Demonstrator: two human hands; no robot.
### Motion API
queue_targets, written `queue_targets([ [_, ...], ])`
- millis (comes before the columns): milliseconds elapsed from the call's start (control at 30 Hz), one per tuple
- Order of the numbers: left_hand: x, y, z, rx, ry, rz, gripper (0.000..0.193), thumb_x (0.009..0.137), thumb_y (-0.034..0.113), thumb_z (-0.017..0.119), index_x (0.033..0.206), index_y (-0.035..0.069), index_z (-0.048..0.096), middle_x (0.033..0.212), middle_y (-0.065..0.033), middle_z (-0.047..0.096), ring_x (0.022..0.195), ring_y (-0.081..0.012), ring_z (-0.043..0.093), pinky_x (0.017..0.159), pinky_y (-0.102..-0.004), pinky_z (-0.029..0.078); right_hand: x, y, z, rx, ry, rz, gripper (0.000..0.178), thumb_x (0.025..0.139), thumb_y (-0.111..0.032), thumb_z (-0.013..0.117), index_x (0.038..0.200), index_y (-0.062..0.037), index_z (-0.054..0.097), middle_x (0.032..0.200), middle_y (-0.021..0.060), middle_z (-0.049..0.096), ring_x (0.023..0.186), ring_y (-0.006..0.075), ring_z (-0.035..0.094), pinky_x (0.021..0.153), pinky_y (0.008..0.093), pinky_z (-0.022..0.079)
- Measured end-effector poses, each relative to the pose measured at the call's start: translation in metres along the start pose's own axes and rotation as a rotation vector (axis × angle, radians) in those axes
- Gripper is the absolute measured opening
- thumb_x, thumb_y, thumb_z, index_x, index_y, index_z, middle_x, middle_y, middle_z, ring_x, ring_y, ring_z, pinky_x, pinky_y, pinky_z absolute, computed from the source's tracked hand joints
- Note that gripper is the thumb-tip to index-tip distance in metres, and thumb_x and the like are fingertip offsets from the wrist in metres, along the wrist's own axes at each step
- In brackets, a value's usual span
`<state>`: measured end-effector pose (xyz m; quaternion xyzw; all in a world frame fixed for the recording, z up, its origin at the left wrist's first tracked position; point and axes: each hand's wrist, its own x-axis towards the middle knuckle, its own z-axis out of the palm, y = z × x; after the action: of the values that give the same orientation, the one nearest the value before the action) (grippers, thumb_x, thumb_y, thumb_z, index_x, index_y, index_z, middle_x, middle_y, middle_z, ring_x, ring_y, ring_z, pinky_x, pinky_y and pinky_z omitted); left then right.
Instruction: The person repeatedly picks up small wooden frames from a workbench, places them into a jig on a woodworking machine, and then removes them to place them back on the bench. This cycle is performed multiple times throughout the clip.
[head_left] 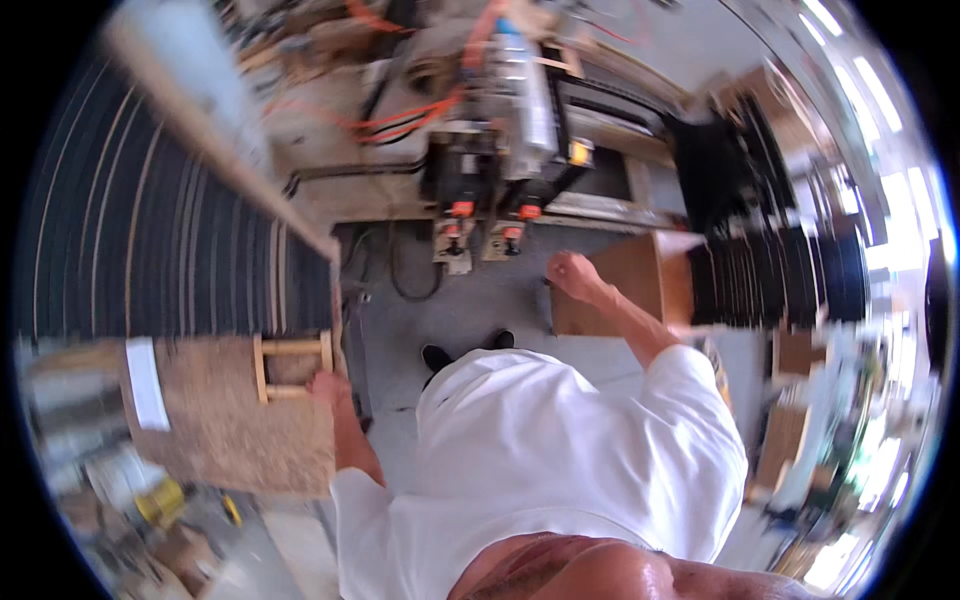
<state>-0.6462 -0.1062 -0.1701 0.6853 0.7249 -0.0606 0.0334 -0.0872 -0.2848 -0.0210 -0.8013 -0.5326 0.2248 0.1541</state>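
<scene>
My left hand (328,386) is closed at the near right corner of a small light-wood frame (261,370), which lies on a brown board (215,440) at the left. My right hand (572,274) is curled into a loose fist beside the corner of a brown wooden box or table (610,295). Its palm is turned away, so anything inside the fingers is hidden. Ahead of me, between the hands, stands a machine (465,185) with two black heads, orange-red parts and metal end plates.
A long row of dark panels (160,220) stands upright at the left, with a white sheet (147,383) nearby. More dark panels (770,278) are stacked at the right. Orange hoses (410,122) run over the machine. A black cable (400,285) loops down to the grey floor (390,335).
</scene>
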Motion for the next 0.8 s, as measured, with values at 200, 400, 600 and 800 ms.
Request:
queue_targets([
  [200, 0.012, 0.017, -0.006, 0.066, -0.053, -0.036, 0.028, 0.077, 0.033, 0.067, 0.087, 0.007, 0.069, 0.096, -0.0126, 0.07, 0.093, -0.03, 0.066, 0.088, -0.043, 0.046, -0.056, 0.011, -0.073, 0.048, 0.203, 0.058, 0.012, 0.082, -0.017, 0.064, 0.088, -0.0069, 0.065, 0.096, 0.0133, 0.064, 0.092, 0.0344, 0.063, 0.078, 0.0424, 0.052],
  [400, 0.009, 0.047, -0.004, 0.181, -0.095, -0.247, 0.057, 0.079, 0.042, 0.068, 0.119, 0.003, 0.056, 0.116, -0.0178, 0.061, 0.108, -0.0351, 0.061, 0.093, -0.0439, 0.046, -0.118, 0.025, -0.21, -0.135, 0.621, -0.127, 0.02, 0.08, -0.014, 0.067, 0.097, -0.0048, 0.06, 0.095, 0.0156, 0.062, 0.093, 0.0375, 0.06, 0.078, 0.0461, 0.049],
  [600, -0.027, 0.115, -0.014, -0.062, -0.054, 0.081, 0.05, 0.084, 0.032, 0.064, 0.122, 0.0, 0.054, 0.121, -0.0213, 0.058, 0.111, -0.0365, 0.059, 0.094, -0.0472, 0.047, -0.22, 0.077, -0.375, -0.718, 1.007, 0.344, 0.027, 0.077, -0.022, 0.074, 0.098, -0.0054, 0.065, 0.109, 0.012, 0.065, 0.103, 0.0319, 0.061, 0.087, 0.041, 0.05],
  [800, -0.089, 0.286, -0.024, -1.073, -0.258, 0.536, 0.031, 0.088, 0.015, 0.067, 0.113, -0.002, 0.062, 0.107, -0.0132, 0.068, 0.097, -0.0194, 0.065, 0.089, -0.0315, 0.05, -0.311, 0.174, -0.411, -0.629, 0.845, 0.668, 0.027, 0.088, -0.026, 0.064, 0.106, -0.0074, 0.059, 0.1, 0.0144, 0.067, 0.096, 0.0338, 0.064, 0.079, 0.0414, 0.05],
])
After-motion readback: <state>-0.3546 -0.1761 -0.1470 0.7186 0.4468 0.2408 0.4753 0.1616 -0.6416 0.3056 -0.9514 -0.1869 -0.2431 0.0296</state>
